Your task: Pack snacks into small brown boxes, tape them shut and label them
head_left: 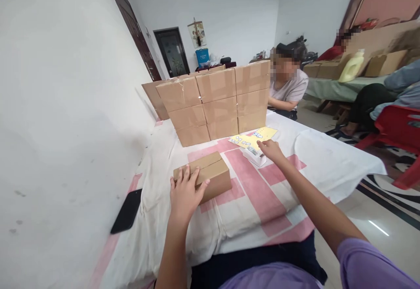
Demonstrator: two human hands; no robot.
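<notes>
My left hand (184,190) lies flat, fingers apart, on the near end of a small closed cardboard box (210,173) that sits on the white and pink table cover (249,193). My right hand (269,149) reaches forward, its fingers curled on a small white object (255,155) that looks like a tape dispenser. Just past it lie yellow sheets with small stickers (254,137).
A wall of taped cardboard boxes (216,103) is stacked at the table's far side. A seated person (287,85) is behind it. A black phone (127,210) lies at the left edge by the wall. Red chairs (398,127) and more boxes stand at right.
</notes>
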